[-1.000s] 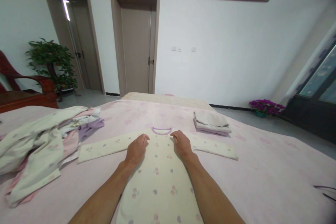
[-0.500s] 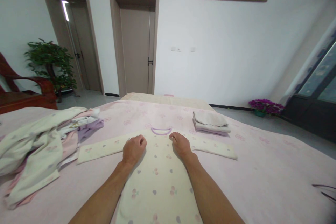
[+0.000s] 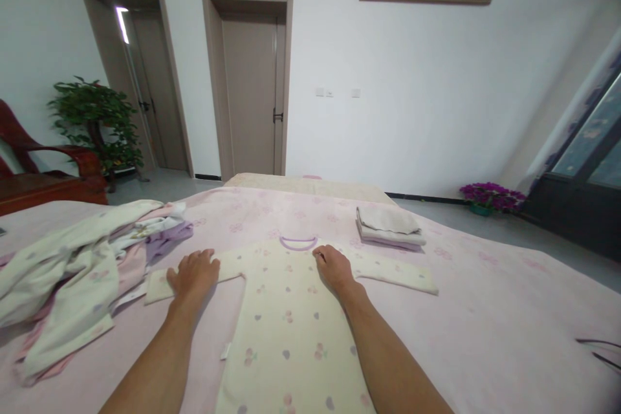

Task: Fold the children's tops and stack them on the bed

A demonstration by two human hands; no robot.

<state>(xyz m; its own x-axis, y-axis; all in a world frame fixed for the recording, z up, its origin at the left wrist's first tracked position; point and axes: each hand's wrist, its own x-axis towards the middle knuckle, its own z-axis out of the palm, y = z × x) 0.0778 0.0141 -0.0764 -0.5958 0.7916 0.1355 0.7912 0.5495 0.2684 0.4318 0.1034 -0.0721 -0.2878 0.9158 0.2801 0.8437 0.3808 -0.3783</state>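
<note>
A cream long-sleeved top (image 3: 287,317) with cherry and heart prints lies spread flat, its purple-trimmed collar pointing away from me. My left hand (image 3: 195,275) rests on the sleeve at the left, fingers apart and palm down. Beside the collar, my right hand (image 3: 334,266) has its fingers closed on the cloth at the shoulder. The other sleeve stretches out to the right, beyond my right wrist. A small white tag (image 3: 225,352) sticks out at the top's left side seam.
A pink floral bedspread (image 3: 485,330) lies under everything. Rumpled clothes (image 3: 82,265) are heaped at the left. Folded garments (image 3: 391,228) form a small stack behind the right sleeve. Thin dark glasses-like arms (image 3: 599,349) show at the right edge.
My left hand has moved left from beside the collar onto the sleeve, its fingers opening. The right hand has stayed in place.
</note>
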